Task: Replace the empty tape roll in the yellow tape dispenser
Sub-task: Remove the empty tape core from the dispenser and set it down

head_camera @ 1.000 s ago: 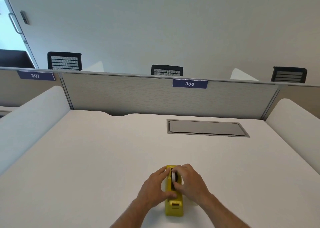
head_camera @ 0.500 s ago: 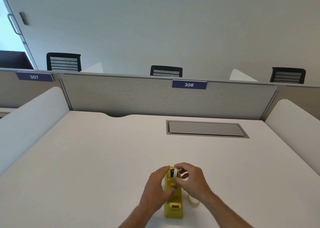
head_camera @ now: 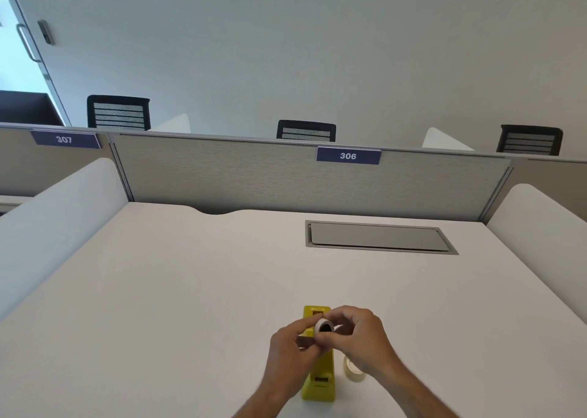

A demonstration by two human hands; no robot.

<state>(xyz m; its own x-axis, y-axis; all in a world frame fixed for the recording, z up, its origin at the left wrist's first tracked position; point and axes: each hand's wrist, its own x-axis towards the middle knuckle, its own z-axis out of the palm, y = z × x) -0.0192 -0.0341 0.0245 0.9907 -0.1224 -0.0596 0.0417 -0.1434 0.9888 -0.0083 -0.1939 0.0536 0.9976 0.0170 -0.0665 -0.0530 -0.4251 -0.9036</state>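
Note:
A yellow tape dispenser (head_camera: 320, 382) stands lengthwise on the white desk (head_camera: 178, 290) near its front edge. Just above the dispenser, my left hand (head_camera: 290, 354) and my right hand (head_camera: 362, 341) both pinch a small white empty tape roll (head_camera: 324, 326) with a dark hollow centre. The roll is lifted clear of the dispenser's slot. A full clear tape roll (head_camera: 353, 370) lies flat on the desk right of the dispenser, partly hidden under my right wrist.
A grey cable hatch (head_camera: 379, 237) is set into the desk at the back right. A grey partition (head_camera: 254, 176) labelled 306 closes the far side, with white side panels (head_camera: 57, 214) left and right. Black chairs stand beyond it.
The white roll has come up out of the dispenser and turned so its hollow centre faces me. My right hand shifted, uncovering the clear tape roll on the desk.

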